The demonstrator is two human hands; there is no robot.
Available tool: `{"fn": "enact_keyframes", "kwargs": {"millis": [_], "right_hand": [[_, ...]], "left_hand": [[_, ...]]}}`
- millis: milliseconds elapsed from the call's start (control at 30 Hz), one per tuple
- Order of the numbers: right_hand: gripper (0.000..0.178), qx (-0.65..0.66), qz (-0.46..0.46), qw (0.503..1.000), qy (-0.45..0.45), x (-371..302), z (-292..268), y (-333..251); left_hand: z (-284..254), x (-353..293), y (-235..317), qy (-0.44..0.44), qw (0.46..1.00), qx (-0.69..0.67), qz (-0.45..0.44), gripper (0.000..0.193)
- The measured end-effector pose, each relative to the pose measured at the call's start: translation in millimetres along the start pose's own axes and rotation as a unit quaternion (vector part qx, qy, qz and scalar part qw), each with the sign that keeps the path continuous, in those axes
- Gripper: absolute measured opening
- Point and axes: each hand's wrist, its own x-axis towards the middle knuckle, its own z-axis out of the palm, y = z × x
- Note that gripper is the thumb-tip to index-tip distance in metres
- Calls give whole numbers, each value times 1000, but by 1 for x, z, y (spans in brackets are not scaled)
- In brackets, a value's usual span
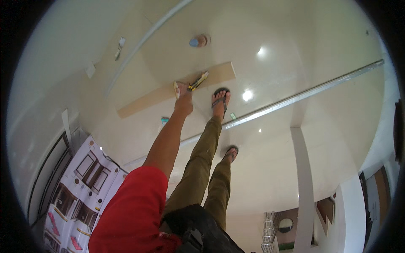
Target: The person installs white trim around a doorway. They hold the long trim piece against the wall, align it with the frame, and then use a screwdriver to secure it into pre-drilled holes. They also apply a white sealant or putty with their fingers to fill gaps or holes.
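Observation:
My left arm, in a red sleeve, reaches forward over the floor. At its end my left hand [182, 89] is closed, with a yellow-and-black utility knife [198, 81] slanting out of it to the upper right. A small white-and-yellow piece [176, 90] shows at the hand's left side; I cannot make out what it is. Beneath and around the hand lies a long, narrow tan board [221, 74] on the shiny floor. The fingers are small and partly hidden. My right hand is out of view.
Ahead lies a bottle with a blue cap [194, 42]. A long metal bar [303, 95] crosses the floor beyond my sandalled foot [220, 101]. A small teal item [165, 121] rests near my arm. A printed sheet [86, 185] stands at left, a wire rack [268, 230] at lower right.

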Motion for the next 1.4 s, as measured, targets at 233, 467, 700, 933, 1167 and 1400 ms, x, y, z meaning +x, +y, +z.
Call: {"fn": "enact_keyframes", "kwargs": {"millis": [233, 467, 700, 933, 1167, 1400], "right_hand": [[49, 49, 51, 996, 49, 19, -84, -12], [50, 63, 168, 963, 203, 40, -219, 25], [51, 144, 319, 886, 304, 53, -281, 79], [48, 373, 305, 815, 322, 160, -223, -1], [40, 366, 186, 901, 143, 315, -181, -91], [52, 331, 130, 928, 113, 478, -56, -117]], "left_hand": [[-90, -123, -28, -208, 978, -24, 20, 53], [-326, -153, 129, -84, 985, -92, 122, 47], [-491, -105, 204, 217, 873, 279, 337, 32], [-561, -70, 310, 115, 947, 159, 254, 32], [-555, -100, 376, -56, 995, -78, 16, 31], [-580, -83, 481, -119, 974, -185, -57, 31]]}}
